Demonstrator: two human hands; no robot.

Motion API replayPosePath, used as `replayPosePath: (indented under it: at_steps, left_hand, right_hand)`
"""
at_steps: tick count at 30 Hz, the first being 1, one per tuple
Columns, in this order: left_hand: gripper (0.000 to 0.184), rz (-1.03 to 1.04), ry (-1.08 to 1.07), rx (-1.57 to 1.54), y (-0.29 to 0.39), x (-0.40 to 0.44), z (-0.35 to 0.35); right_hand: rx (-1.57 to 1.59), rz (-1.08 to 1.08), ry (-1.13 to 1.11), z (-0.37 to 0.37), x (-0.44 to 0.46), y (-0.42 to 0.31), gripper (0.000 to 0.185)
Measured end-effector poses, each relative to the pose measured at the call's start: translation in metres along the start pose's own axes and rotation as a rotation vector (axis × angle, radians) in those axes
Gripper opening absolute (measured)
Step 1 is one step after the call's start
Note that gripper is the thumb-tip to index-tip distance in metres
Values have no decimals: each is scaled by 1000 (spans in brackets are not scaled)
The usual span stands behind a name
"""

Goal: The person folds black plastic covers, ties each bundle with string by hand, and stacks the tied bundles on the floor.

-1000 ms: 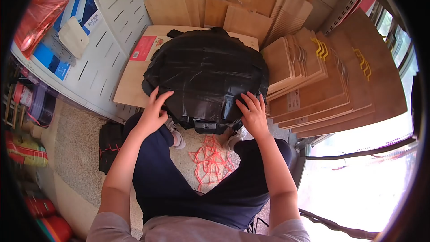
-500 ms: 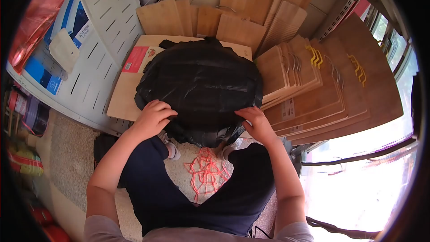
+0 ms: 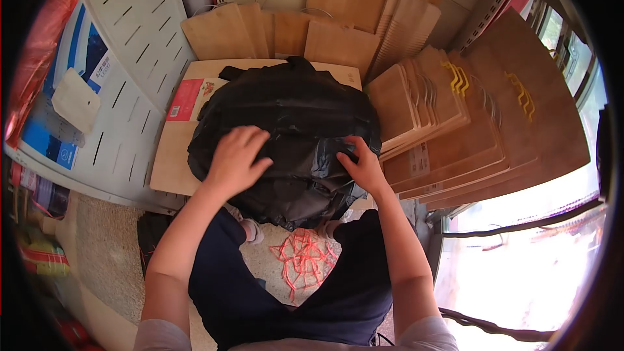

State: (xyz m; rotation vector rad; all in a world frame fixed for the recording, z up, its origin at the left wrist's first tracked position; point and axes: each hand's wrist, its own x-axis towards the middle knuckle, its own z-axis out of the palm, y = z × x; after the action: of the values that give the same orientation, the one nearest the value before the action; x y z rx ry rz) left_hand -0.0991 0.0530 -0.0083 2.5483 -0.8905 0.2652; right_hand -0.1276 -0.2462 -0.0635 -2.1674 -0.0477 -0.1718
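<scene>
A large black plastic bag (image 3: 292, 107) lies spread and crumpled over a pale wooden board (image 3: 170, 162), its near edge drooping toward the floor. Resting on the left part of the plastic, my left hand (image 3: 239, 159) has its fingers stretched and the thumb apart. On the right side, my right hand (image 3: 363, 166) touches the bag with thumb and forefinger apart, next to a shiny crease. Neither hand is closed around anything. Whatever lies beneath the plastic is hidden.
Several wooden boards (image 3: 448, 136) with hooks lean at the right, and more boards (image 3: 341, 45) stand behind. A slotted white metal panel (image 3: 130, 71) rises at left. Tangled pink strips (image 3: 302, 257) lie on the floor between my feet. The pale board carries a pink label (image 3: 185, 99).
Both hands have moved from the bag's near edge farther up onto its surface. The left hand's fingers have spread, and the near part of the plastic looks more crumpled.
</scene>
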Motion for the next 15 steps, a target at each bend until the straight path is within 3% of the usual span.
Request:
replayPosePath:
  at_steps: [4,7,11,14,15]
  left_hand:
    - [59,226,-55,-62,32,-1,38]
    - [61,204,-95,32,32,4,53]
    - [60,131,-131,48,36,10,53]
    - [61,97,-88,81,34,13,59]
    - [61,101,-84,75,31,15,59]
  right_hand:
    - [119,87,-23,0,6,1,39]
    - [-52,126,9,-2,1,-6,37]
    - [-49,86,92,-3,-2,-7,34]
    - [32,49,139,-14,3,-16,34]
    - [148,142,183,-20,5,-14,36]
